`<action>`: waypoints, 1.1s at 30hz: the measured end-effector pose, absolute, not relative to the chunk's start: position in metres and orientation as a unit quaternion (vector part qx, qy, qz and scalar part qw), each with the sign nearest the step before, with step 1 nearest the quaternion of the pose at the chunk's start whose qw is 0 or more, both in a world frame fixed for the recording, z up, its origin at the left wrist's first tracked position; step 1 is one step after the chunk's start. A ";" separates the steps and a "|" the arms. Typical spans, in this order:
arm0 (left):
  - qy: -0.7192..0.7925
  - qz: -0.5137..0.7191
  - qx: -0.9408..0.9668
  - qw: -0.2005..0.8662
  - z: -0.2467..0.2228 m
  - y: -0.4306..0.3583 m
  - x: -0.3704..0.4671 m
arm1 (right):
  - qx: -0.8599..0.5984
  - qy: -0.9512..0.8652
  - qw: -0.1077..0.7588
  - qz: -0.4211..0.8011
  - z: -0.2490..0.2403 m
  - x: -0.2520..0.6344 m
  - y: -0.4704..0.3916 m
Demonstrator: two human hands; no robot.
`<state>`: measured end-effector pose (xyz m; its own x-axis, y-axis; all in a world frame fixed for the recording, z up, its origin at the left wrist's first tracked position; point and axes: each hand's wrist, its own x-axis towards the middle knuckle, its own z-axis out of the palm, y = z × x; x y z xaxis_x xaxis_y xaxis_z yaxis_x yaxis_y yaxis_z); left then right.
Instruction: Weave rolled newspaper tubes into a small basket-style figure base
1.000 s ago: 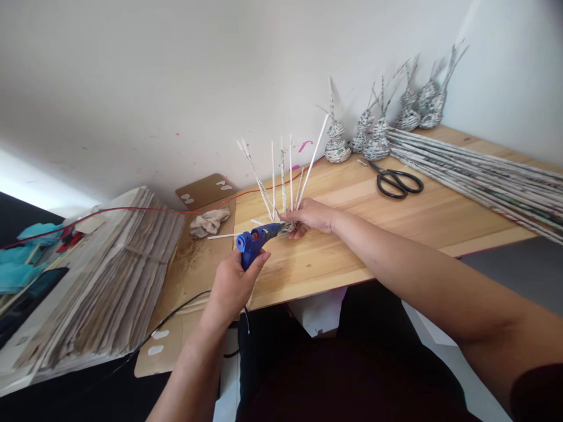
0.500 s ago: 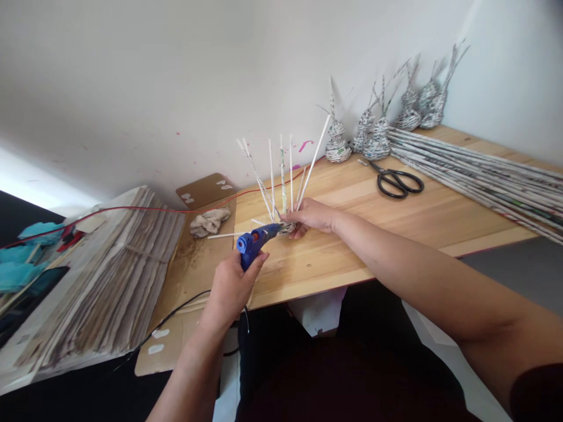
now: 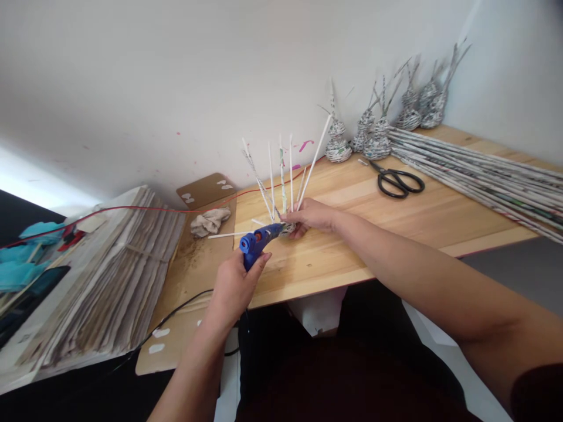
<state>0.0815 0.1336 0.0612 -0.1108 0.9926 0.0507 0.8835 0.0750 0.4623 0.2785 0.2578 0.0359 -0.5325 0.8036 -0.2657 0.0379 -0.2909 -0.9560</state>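
Observation:
My left hand [image 3: 237,285] is wrapped round the handle of a blue hot glue gun [image 3: 255,243]. The gun's nozzle end points right, up against the base of a small woven paper piece [image 3: 288,227]. My right hand [image 3: 313,215] grips that piece from the right, fingers closed on its base, which they partly hide. Several rolled paper sticks [image 3: 282,170] fan upward from the base, and one white stick [image 3: 226,235] reaches out to the left. Whether the nozzle touches the paper I cannot tell.
Black-handled scissors [image 3: 399,180] lie to the right, beside a bundle of long paper rolls [image 3: 475,170]. Several woven gourd shapes [image 3: 338,145] stand along the wall. At left are a crumpled cloth [image 3: 210,223], stacked newspapers [image 3: 118,275] and a red cord [image 3: 171,209].
My left hand and the glue gun have shifted slightly to the right. The paper sticks have tilted a little; my right hand keeps its hold.

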 end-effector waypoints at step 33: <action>0.723 0.183 0.658 0.102 0.062 0.132 0.076 | -0.386 -0.528 0.283 0.701 0.034 0.279 0.257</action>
<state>0.0757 0.1317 0.0621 -0.1132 0.9892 0.0930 0.9149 0.0672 0.3981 0.2792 0.2575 0.0341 -0.5421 0.8047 -0.2421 0.0108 -0.2814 -0.9595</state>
